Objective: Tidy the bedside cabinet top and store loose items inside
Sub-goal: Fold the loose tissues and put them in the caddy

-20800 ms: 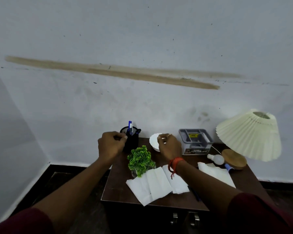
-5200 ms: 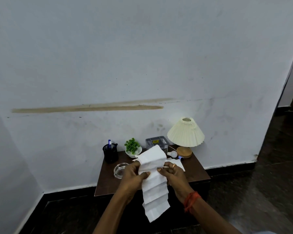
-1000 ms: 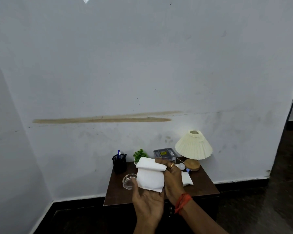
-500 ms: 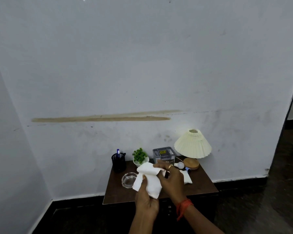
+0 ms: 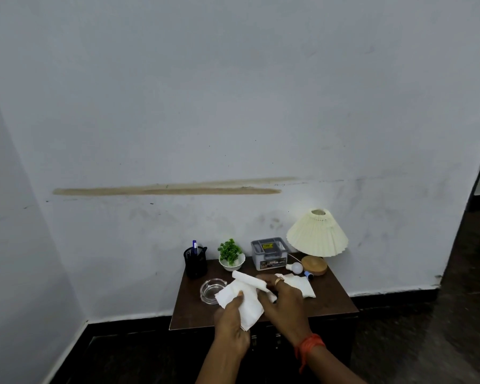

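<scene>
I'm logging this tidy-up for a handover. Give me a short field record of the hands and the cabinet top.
left hand: grips the white napkin at its lower part
right hand: pinches its folded upper edge
napkin: partly folded, held over the cabinet top
back row: pen holder, small plant, grey organiser box, lamp
in front: glass ashtray, second napkin, loose bulb

Orange wrist thread (image 5: 309, 342), gold ring (image 5: 278, 281)

Pale grey wall (image 5: 233, 92) bearing brown horizontal streak (image 5: 166, 190); black skirting (image 5: 394, 296) edging dark floor (image 5: 441, 342); brown wooden cabinet (image 5: 330, 299) standing against wall.
</scene>
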`<move>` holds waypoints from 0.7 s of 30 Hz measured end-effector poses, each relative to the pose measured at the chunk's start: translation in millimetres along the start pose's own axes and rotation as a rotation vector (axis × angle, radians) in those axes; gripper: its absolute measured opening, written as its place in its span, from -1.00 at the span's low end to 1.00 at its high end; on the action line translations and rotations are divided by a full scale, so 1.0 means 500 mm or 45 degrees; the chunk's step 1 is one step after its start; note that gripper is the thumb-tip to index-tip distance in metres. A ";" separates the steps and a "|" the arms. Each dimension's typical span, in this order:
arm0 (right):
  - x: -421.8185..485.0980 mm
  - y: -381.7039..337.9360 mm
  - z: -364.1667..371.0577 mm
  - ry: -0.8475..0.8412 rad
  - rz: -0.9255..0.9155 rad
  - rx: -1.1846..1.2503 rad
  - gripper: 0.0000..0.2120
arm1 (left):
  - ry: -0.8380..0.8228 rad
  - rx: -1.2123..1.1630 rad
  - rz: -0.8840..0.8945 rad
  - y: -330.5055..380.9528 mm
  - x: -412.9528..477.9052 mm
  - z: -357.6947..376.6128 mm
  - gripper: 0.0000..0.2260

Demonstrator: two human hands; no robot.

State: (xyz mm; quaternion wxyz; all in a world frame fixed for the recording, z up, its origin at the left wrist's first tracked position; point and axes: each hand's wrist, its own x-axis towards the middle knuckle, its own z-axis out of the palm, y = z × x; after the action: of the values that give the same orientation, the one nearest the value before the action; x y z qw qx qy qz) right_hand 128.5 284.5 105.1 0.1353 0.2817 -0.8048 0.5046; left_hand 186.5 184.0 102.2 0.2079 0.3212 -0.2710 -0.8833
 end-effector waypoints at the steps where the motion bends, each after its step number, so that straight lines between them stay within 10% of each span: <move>1: 0.002 0.008 0.004 -0.055 0.097 0.155 -0.77 | 0.000 0.055 -0.009 0.000 -0.008 0.000 -0.67; 13: 0.015 0.034 0.036 0.099 0.867 0.924 -0.85 | -0.098 0.164 -0.126 0.020 -0.020 -0.008 -0.73; 21: -0.032 0.016 0.029 -0.059 0.053 0.118 -0.84 | -0.140 -0.011 -0.107 0.025 -0.042 -0.004 -0.76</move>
State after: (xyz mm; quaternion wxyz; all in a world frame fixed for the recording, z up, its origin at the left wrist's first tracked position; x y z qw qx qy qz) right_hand 137.6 279.2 84.8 0.0929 0.2823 -0.7891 0.5375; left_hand 204.8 185.2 118.0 0.1567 0.2825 -0.2645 -0.9087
